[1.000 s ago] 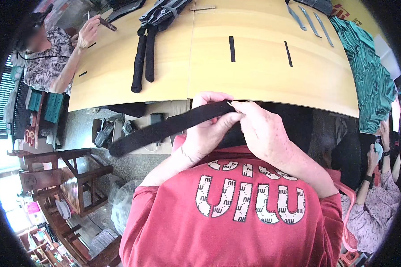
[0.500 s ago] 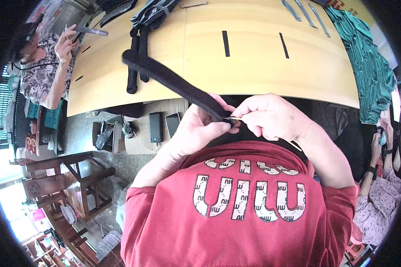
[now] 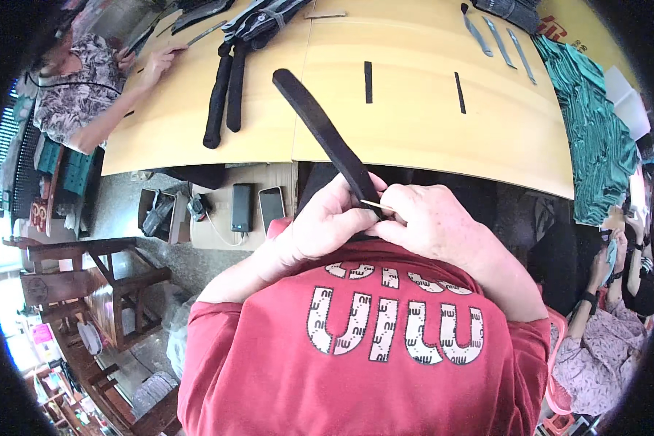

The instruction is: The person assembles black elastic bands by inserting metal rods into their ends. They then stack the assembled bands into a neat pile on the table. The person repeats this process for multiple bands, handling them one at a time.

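Observation:
A long black padded fabric strip (image 3: 327,134) rises from my hands and slants up to the left over the table's near edge. My left hand (image 3: 323,221) is closed around its lower end, thumb pressed on top. Right beside it, my right hand (image 3: 432,218) pinches a thin pale stick (image 3: 378,206) whose visible part lies against that same end. Whether the stick's tip goes inside the fabric is hidden by my fingers. Farther off on the table lie two similar black strips (image 3: 218,102), below a tied black bundle (image 3: 265,22).
The yellow table (image 3: 429,131) carries several grey strips (image 3: 476,33) and green pleated fabric (image 3: 592,123) at right. Below its left part are two phones (image 3: 242,207) and an open box (image 3: 160,214). A wooden chair (image 3: 116,291) stands left. Co-workers' hands (image 3: 163,62) are at both sides.
The black strip's free end has swung rightward and stands steeper, away from the strips on the table. My right hand has turned and drawn closer to my left. The left co-worker's hand has shifted.

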Tool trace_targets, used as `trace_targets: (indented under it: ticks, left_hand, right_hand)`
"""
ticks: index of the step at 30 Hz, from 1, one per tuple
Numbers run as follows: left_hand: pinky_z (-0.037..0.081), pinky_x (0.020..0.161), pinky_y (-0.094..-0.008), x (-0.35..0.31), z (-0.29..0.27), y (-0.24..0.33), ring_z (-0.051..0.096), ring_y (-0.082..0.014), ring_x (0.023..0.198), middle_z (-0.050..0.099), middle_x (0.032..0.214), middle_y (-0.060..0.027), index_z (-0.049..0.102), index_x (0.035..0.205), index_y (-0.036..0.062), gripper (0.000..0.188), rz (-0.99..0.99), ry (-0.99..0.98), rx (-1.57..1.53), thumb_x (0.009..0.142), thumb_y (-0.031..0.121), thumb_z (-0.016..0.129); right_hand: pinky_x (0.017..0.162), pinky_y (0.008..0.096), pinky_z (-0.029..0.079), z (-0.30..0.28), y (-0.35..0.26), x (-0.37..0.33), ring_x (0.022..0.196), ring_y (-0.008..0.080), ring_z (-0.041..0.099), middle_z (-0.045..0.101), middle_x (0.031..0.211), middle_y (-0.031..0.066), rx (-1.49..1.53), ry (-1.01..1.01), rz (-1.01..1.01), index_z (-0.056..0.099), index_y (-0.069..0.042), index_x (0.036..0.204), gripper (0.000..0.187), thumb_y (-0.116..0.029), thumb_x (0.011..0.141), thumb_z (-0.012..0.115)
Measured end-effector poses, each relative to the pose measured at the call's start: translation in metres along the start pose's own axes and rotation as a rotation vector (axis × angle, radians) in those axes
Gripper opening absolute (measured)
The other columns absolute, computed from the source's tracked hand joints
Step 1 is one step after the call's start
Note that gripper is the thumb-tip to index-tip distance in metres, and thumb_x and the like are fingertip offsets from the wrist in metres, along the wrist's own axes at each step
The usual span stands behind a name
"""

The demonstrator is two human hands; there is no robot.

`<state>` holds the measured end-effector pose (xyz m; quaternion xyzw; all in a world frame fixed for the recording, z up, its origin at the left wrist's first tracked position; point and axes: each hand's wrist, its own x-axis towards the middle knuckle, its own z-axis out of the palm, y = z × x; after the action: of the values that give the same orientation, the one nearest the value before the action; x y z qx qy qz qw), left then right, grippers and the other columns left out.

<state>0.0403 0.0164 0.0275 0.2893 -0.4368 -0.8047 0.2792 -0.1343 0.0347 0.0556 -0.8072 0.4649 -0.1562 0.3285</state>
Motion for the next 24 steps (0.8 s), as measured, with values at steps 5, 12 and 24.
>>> trace_targets:
  ticks: [5, 12, 24]
  left_hand:
    - [0.043, 0.076, -0.0257, 0.003, -0.008, 0.01, 0.053, -0.0124, 0.087, 0.055, 0.09, -0.0059, 0.038, 0.113, 0.0009, 0.038, -0.035, -0.284, 0.468, 0.076, -0.004, 0.047]
    - [0.044, 0.056, -0.0385, 0.009, 0.004, 0.044, 0.058, -0.0315, 0.064, 0.056, 0.064, -0.016, 0.042, 0.093, 0.0002, 0.019, -0.001, -0.594, 1.043, 0.075, 0.005, 0.046]
    - [0.045, 0.056, -0.0332, 0.018, 0.019, 0.009, 0.058, -0.0317, 0.067, 0.056, 0.071, -0.0173, 0.052, 0.087, 0.0043, 0.027, 0.057, -0.07, 1.145, 0.079, 0.029, 0.057]
  right_hand:
    - [0.056, 0.0391, 0.045, -0.008, 0.004, 0.001, 0.061, 0.0339, 0.056, 0.054, 0.06, 0.0171, 0.18, -0.27, -0.07, 0.051, -0.003, 0.067, 0.021, -0.022, 0.076, 0.053]
    - [0.049, 0.0397, 0.039, -0.045, 0.005, -0.02, 0.053, 0.0336, 0.051, 0.048, 0.053, 0.015, 0.047, -0.325, -0.119, 0.046, -0.004, 0.06, 0.022, -0.019, 0.074, 0.053]
    - [0.064, 0.0341, 0.044, -0.04, 0.027, -0.04, 0.072, 0.0261, 0.056, 0.056, 0.077, 0.0122, 0.187, -0.118, -0.012, 0.056, -0.002, 0.088, 0.042, -0.039, 0.069, 0.064]
